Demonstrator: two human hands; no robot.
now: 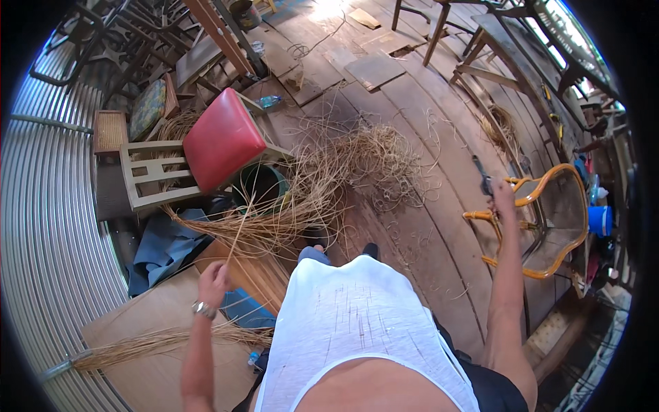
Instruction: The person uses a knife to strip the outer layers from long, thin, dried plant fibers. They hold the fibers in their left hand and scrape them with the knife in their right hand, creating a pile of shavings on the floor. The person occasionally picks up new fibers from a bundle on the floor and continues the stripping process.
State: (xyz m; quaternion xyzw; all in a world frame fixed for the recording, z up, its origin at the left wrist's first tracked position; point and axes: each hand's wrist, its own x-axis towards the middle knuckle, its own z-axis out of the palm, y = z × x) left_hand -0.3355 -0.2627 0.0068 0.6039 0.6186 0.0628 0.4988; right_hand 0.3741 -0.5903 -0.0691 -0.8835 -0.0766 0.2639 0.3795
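Observation:
My left hand [214, 283], a metal watch on its wrist, is closed around the end of a thin rattan strand [238, 237]. That strand slants up towards a large loose bundle of rattan strands [274, 230] spread over the floor ahead of me. Far out to the right, my right hand [503, 198] grips a dark hand tool [484, 177] with a narrow upper end; its exact kind is too small to make out. Just beside that hand stands an orange-brown bentwood chair frame [549, 185].
A chair with a red seat [226, 137] lies tipped at the left, over a dark green bucket [264, 185]. More strands [171, 338] lie on a board at the lower left. Corrugated metal wall [55, 226] bounds the left side. A wooden table [508, 48] stands at the far right.

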